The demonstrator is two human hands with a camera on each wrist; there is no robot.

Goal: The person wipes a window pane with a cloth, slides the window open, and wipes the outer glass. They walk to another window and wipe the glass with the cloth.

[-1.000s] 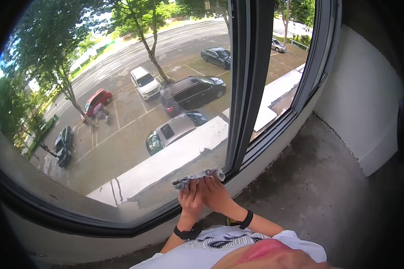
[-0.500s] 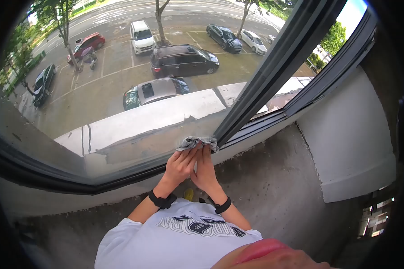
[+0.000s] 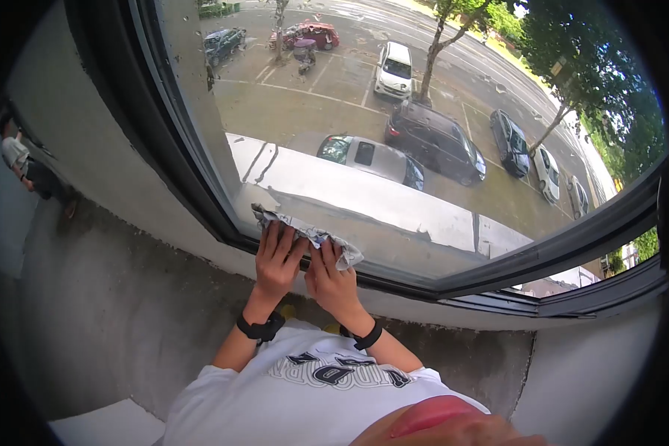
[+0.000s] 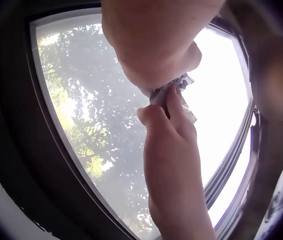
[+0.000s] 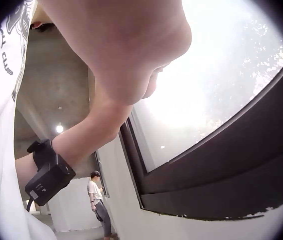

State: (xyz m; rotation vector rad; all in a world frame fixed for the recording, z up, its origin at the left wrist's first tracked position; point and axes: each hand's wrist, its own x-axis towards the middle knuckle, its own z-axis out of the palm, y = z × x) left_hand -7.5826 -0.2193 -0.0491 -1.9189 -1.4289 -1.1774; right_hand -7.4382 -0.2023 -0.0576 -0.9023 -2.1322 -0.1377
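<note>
Both hands press a crumpled sheet of newspaper (image 3: 305, 229), greyish white with dark print, against the lower left of a window pane (image 3: 334, 201) in the head view. The left hand (image 3: 276, 260) lies on its left part, fingers straight and slightly spread. Close beside it, the right hand (image 3: 333, 281) rests straight fingers on the right part. A loose end of the newspaper sticks out past the right fingertips. In the left wrist view the newspaper (image 4: 185, 82) shows between the two hands; in the right wrist view the hand nearest the camera hides it.
A dark window frame (image 3: 145, 111) borders the pane at the left and below, above a pale wall (image 3: 89, 97). Parked cars, such as a silver one (image 3: 372, 157), and trees stand outside. Another person (image 5: 96, 197) stands farther along the wall.
Both hands have slid the newspaper leftward along the pane's lower edge, from beside the dark upright bar to near the left frame corner. The head view has turned left.
</note>
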